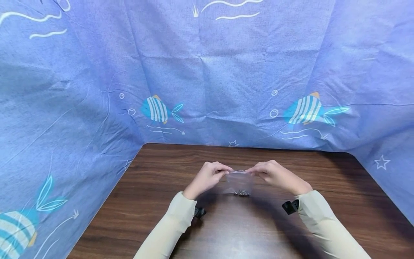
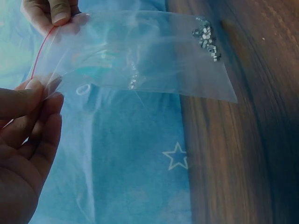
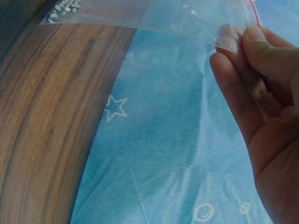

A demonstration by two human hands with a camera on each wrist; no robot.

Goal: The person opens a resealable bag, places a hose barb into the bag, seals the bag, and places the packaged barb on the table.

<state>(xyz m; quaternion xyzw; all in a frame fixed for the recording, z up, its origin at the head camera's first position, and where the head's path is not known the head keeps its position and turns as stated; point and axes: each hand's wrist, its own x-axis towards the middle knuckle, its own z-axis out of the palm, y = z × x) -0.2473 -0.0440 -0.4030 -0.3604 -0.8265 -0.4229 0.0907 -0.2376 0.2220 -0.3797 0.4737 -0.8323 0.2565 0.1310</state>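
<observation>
A clear zip bag [image 1: 238, 181] hangs upright between my two hands, its zip edge uppermost. Small shiny metal pieces [image 2: 206, 38], like little nuts, lie gathered at its bottom. My left hand [image 1: 211, 175] pinches the top left corner between thumb and fingers. At the opposite top corner, my right hand [image 1: 271, 175] pinches the plastic the same way. A red line [image 2: 42, 53] runs along the zip edge from one hand to the other. In the right wrist view, the thumb presses the bag [image 3: 187, 18] against the index finger near this line.
Below the hands spreads a dark brown wood-grain table [image 1: 155, 187]. Blue cloth [image 1: 233, 72] printed with fish and stars hangs behind it and along both sides. A black wrist camera [image 1: 199, 212] is strapped under the left sleeve, another camera [image 1: 290, 207] under the right.
</observation>
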